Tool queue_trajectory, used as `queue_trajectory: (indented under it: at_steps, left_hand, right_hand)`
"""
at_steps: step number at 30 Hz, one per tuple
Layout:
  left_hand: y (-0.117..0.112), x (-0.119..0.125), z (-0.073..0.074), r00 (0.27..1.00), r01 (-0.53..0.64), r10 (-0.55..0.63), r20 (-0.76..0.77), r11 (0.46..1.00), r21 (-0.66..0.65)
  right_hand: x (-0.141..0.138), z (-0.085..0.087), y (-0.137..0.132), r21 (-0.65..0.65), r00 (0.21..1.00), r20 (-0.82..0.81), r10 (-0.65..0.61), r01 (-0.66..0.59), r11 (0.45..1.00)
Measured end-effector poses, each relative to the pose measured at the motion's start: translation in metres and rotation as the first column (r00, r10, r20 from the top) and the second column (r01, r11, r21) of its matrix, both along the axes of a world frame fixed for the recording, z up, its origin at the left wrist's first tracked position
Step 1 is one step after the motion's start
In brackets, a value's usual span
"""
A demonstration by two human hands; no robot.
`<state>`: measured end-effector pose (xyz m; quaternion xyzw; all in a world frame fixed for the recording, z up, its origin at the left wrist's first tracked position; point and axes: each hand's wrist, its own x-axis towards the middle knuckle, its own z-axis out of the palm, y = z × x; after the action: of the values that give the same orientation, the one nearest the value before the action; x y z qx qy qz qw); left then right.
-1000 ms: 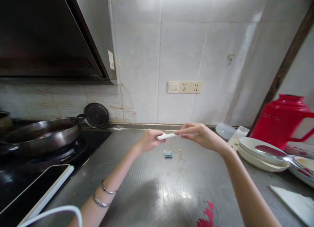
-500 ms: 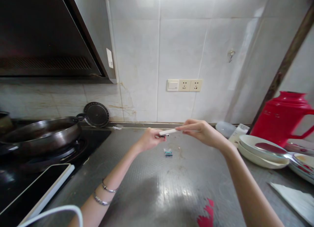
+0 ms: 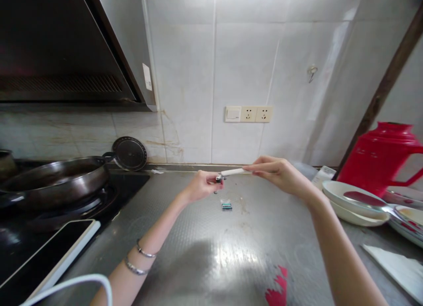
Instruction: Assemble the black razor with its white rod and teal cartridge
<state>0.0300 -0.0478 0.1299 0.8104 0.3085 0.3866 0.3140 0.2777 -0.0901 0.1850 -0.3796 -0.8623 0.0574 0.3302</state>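
Both my hands are raised over the steel counter (image 3: 211, 253). My right hand (image 3: 279, 174) pinches a slim white stick-shaped part (image 3: 235, 171) by its right end. My left hand (image 3: 201, 186) is closed on a small metallic piece (image 3: 218, 178) right at the white part's left end. A small teal and black item (image 3: 226, 205) lies on the counter just below my hands. Two bracelets (image 3: 140, 258) circle my left wrist.
A dark wok (image 3: 54, 178) sits on the stove at left under the range hood (image 3: 59, 46). A tablet (image 3: 42, 257) with a white cable lies at the lower left. White bowls (image 3: 350, 202), a spoon and a red jug (image 3: 380, 158) stand at right. Wall sockets (image 3: 249, 114) are behind.
My right hand has drawn the white part a little to the right and up, away from my left hand, exposing the small metallic piece in my left fingers.
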Motion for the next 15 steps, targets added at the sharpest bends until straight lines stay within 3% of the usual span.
queue_trajectory:
  at_steps: [8, 15]
  left_hand:
    - [-0.003, 0.0, 0.003, 1.0, -0.013, 0.013, -0.007, 0.999, 0.046]
    - [-0.003, 0.0, 0.003, 1.0, 0.003, -0.003, 0.009, 1.0, -0.006]
  right_hand:
    - [-0.015, -0.003, -0.002, 0.002, 0.999, -0.022, 0.049, -0.049, 0.999]
    - [0.004, -0.001, 0.004, -0.02, 1.0, 0.014, -0.012, 0.012, 1.0]
